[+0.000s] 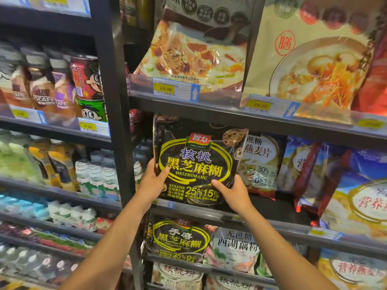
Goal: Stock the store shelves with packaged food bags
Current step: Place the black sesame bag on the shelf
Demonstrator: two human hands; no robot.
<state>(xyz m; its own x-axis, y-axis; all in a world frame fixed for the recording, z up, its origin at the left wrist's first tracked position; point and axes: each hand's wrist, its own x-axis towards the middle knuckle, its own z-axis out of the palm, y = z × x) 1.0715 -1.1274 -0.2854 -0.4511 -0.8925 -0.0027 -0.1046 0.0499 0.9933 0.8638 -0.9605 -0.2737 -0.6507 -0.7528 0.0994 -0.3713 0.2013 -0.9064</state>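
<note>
A black sesame paste bag with yellow lettering stands upright at the left end of the middle shelf. My left hand grips its lower left edge, thumb on the front. My right hand holds its lower right corner. The bag's bottom hangs slightly over the shelf's front lip. Just right of it stands a white oatmeal bag, partly covered by the black bag.
Soup-mix bags fill the shelf above, with price tags on its lip. Another black sesame bag sits on the shelf below. Blue and yellow bags crowd the right. A dark upright post separates drink shelves on the left.
</note>
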